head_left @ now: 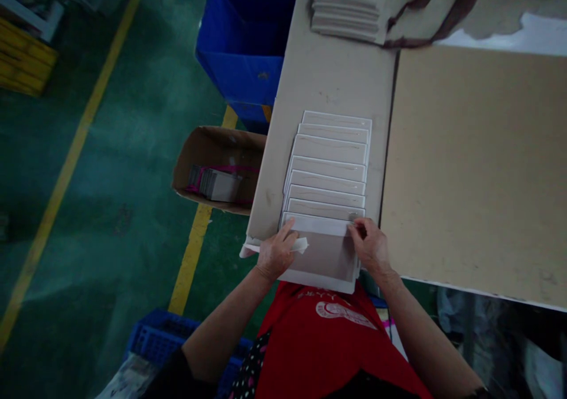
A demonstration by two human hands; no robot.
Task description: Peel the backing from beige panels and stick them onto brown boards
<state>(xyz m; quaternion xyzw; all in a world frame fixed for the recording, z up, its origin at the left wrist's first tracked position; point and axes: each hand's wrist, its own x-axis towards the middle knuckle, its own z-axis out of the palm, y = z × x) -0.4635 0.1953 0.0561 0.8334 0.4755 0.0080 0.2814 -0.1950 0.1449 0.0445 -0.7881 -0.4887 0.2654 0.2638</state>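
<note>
Several flat grey panels with white borders (330, 151) lie overlapped in a row down the table, each with a thin wavy line along its visible strip. The front panel (325, 254) is uncovered and reaches past the table edge toward my body. My left hand (278, 248) rests at its left side, index finger stretched onto its upper border, with a white paper-like strip (300, 245) held among the other fingers. At the panel's upper right corner, my right hand (371, 244) is closed in a pinch. Whatever lies between those fingertips is too small to make out.
Left of the table (332, 74) stand a cardboard box (190, 151) holding stacked pieces and a blue bin (248, 77). Folded beige sheets (348, 9) are piled at the back. A large brown board (478, 175) lies to the right. A blue crate (153, 337) sits below.
</note>
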